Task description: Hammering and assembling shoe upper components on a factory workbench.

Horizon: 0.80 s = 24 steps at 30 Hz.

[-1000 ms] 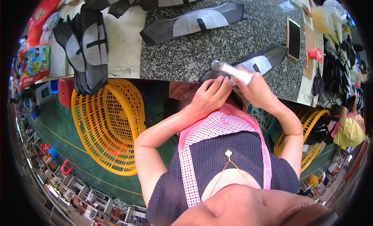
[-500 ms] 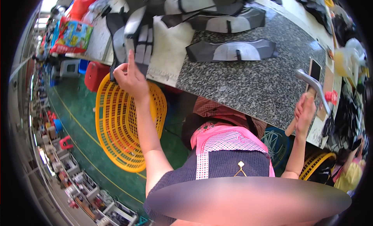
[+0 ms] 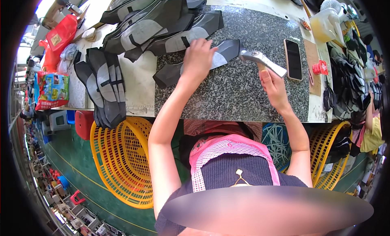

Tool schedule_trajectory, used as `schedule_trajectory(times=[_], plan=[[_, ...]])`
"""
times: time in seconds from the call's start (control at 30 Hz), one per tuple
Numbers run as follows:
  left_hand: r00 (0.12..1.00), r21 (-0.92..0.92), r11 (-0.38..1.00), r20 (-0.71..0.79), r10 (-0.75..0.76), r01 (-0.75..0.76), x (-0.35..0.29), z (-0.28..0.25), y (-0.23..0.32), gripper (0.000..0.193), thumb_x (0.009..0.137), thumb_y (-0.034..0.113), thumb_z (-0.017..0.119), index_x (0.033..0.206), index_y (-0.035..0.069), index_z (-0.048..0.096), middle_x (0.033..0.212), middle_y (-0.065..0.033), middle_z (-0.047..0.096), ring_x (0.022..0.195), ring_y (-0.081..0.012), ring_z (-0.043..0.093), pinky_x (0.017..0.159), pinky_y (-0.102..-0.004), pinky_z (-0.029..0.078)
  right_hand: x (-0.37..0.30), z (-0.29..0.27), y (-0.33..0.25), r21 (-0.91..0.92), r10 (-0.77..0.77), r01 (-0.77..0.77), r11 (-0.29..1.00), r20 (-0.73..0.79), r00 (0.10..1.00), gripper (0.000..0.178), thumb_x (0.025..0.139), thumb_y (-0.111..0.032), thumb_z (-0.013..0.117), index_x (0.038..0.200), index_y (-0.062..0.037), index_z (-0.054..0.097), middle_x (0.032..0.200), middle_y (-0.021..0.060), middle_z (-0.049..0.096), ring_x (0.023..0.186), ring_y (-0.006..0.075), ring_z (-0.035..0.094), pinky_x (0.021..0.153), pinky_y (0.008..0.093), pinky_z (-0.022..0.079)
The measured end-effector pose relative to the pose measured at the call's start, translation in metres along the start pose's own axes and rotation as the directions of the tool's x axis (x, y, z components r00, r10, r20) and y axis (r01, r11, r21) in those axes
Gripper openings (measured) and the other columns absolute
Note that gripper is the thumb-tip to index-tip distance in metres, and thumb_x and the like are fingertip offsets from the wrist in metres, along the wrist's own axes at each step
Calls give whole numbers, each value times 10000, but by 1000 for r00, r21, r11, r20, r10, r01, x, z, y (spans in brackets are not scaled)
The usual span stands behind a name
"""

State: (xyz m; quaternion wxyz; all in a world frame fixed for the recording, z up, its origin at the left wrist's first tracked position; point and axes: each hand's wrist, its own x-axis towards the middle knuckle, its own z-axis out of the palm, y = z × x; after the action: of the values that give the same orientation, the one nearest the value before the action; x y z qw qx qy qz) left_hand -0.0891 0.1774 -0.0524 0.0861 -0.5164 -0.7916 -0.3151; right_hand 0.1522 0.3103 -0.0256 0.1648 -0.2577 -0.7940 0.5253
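My left hand lies palm down over the middle of a dark cut piece with a light grey patch, on a speckled stone slab. Its fingers are bent and a little apart, reaching past the far edge of the piece. The hand hides the middle of the piece. In my right hand is a hammer with a metal head and wooden handle, raised beside the right end of the piece. A stack of similar cut pieces lies just beyond my left hand.
Several overlapped cut pieces hang over the table's front edge at left, above a yellow basket. At right lie a phone, a small red item and a jug with yellowish contents. Red bags stand far left.
My left hand has come from the pieces at the left edge to the piece on the slab. The hammer has moved left, toward that piece. The view has turned and shifted.
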Motion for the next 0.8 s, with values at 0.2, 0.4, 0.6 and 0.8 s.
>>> schedule_trajectory(times=[0.2,0.4,0.6,0.8], plan=[[883,-157,975,464,-69,158,15,-9,37,305,936,291,666,967,-8,616,948,-210,641,921,-421,629,800,-496,499,-37,-19,6,-17,-172,171,985,-74,982,276,1019,-233,616,1026,42,649,627,28,530,563,79,481,515,287,383],[661,-485,826,725,195,288,-56,-33,87,280,921,198,670,1101,-6,603,979,-199,658,936,-394,646,799,-443,504,-91,-40,12,76,33,-40,996,88,996,285,1017,-183,593,1160,58,645,833,77,682,716,101,595,653,280,478],[842,-399,903,533,85,161,-62,0,95,307,783,124,774,1060,39,672,960,-111,648,962,-325,570,852,-436,471,-89,-37,-17,-192,274,-228,955,263,925,268,1016,-216,549,1053,39,621,723,256,585,694,460,599,615,442,464],[808,-403,895,583,88,192,-45,6,91,279,747,98,817,1013,51,743,867,-68,651,924,-269,563,860,-380,468,-98,-31,-7,-228,289,-231,946,264,920,324,1029,-248,519,1158,29,625,860,292,648,882,456,648,784,445,497]])
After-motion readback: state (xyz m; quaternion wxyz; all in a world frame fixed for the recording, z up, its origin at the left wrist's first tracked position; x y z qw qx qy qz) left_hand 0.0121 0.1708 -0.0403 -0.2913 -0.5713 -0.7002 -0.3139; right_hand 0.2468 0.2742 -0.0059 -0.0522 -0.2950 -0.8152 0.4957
